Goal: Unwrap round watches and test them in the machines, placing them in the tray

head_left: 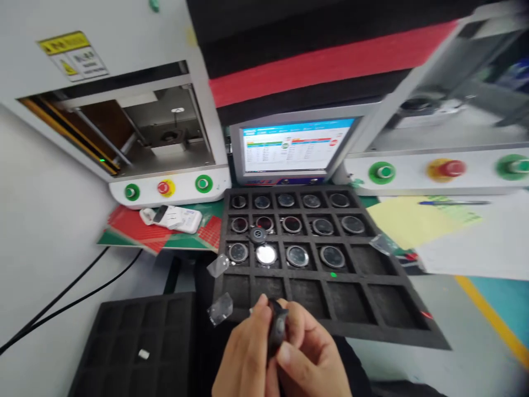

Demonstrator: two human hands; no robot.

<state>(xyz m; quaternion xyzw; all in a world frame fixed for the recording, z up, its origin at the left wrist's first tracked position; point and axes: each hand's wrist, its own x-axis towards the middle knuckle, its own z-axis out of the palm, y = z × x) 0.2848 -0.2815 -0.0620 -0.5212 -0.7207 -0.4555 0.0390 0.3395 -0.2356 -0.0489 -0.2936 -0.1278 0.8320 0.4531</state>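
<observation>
In front of the tray's near edge, my left hand (247, 353) and my right hand (311, 347) pinch a dark watch case (278, 326) between them. It is turned edge-on, so its face is hidden. The fingers of both hands are closed around it from either side. Just beyond lies a black foam tray (386, 330) with square compartments. Several round watch cases (297, 256) sit in its three far rows. A small round black piece (258, 235) with a pale mark rests across a divider between two rows.
Clear plastic film pieces (220, 309) lie at the tray's left edge. A second foam tray (136, 314) stands lower left. Behind are a screen (295, 146) and machine fronts with green buttons (204, 183). A white handheld device (177, 218) lies left, yellow paper (407, 220) right.
</observation>
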